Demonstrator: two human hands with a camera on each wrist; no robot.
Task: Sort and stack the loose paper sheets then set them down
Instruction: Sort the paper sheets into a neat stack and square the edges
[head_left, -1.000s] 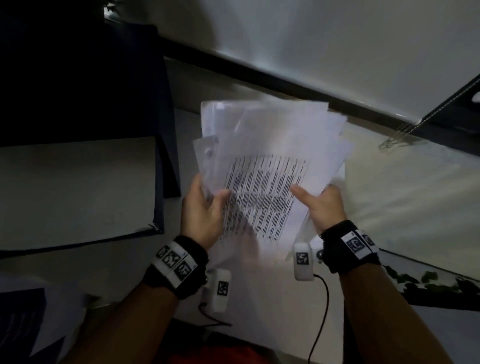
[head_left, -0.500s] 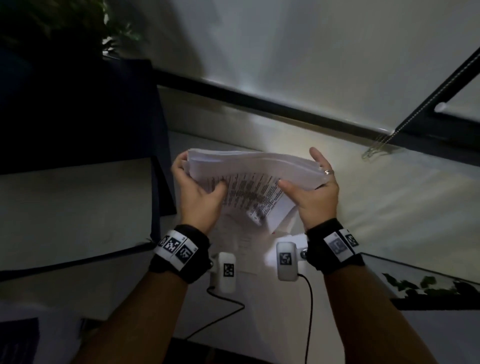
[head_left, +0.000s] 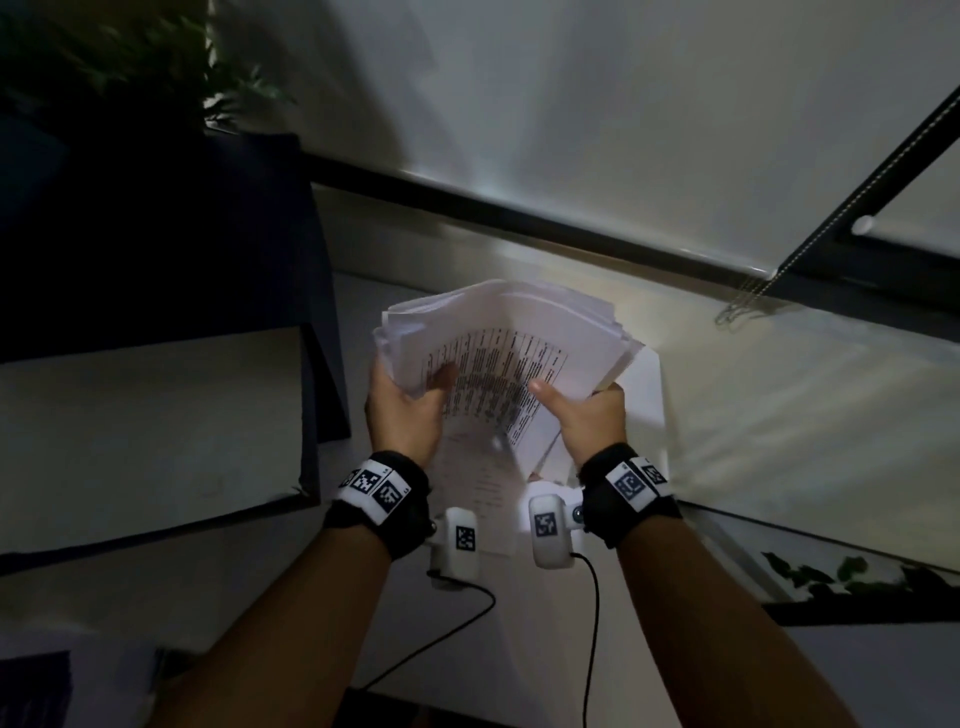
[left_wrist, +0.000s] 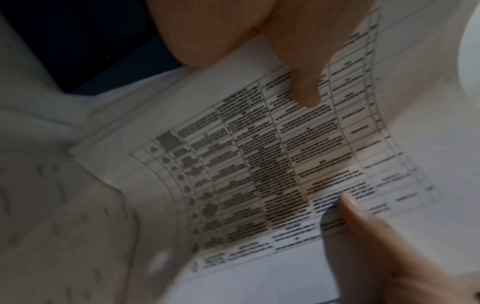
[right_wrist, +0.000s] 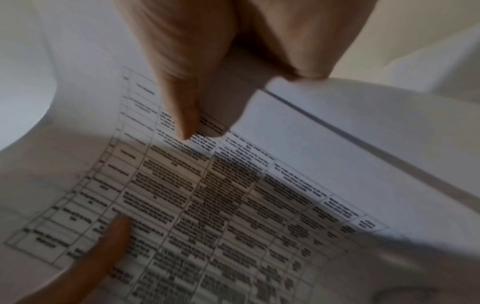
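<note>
Holding the paper stack (head_left: 498, 358) mid-air above the desk (head_left: 779, 415). Left hand (head_left: 402, 415) pinches the left edge, thumb on the printed table; right hand (head_left: 587, 421) pinches the right edge likewise. Light, floppy, sheets slide and fan, so I'd grip both side edges. Long axis seems to run away from me, far end tilted up.

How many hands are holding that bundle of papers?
2. The left hand grips the bundle of papers at its left edge, the right hand at its right edge; thumbs on top, fingers hidden behind.
</note>
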